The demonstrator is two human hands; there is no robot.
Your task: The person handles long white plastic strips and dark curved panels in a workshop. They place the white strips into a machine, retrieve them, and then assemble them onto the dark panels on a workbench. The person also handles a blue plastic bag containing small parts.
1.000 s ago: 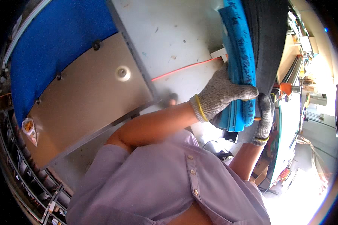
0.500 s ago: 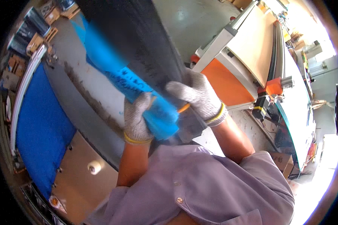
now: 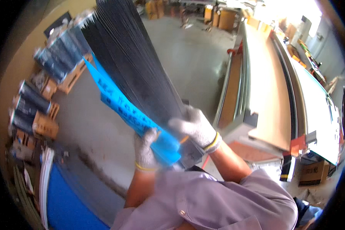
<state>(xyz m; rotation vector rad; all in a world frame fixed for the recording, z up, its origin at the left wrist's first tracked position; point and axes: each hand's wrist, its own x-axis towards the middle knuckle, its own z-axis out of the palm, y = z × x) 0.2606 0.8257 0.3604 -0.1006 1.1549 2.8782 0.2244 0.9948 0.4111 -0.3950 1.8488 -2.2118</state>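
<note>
A long, thick bundle of thin black strips [image 3: 130, 57] extends away from my body, its far ends fanned slightly at the upper left. Along its left side lies a folded blue sheet [image 3: 120, 105] with dark handwriting on it. My left hand [image 3: 145, 151], in a pale knitted glove with a yellow cuff, is closed around the near part of the blue sheet and the bundle's left side. Wearing a matching glove, my right hand [image 3: 197, 128] grips the bundle's right edge close to its near end. The fingers under the bundle are hidden.
At right stands a long machine table [image 3: 268, 84] with a wood-coloured top and rollers. Wrapped dark rolls [image 3: 53, 63] on pallets line the left. A blue panel [image 3: 69, 199] is at lower left, and a cardboard box [image 3: 313, 173] stands at lower right.
My view has shifted, bringing more of the floor and the wrapped rolls into sight. The bundle now shows its layered strips more clearly. Both hands keep their hold.
</note>
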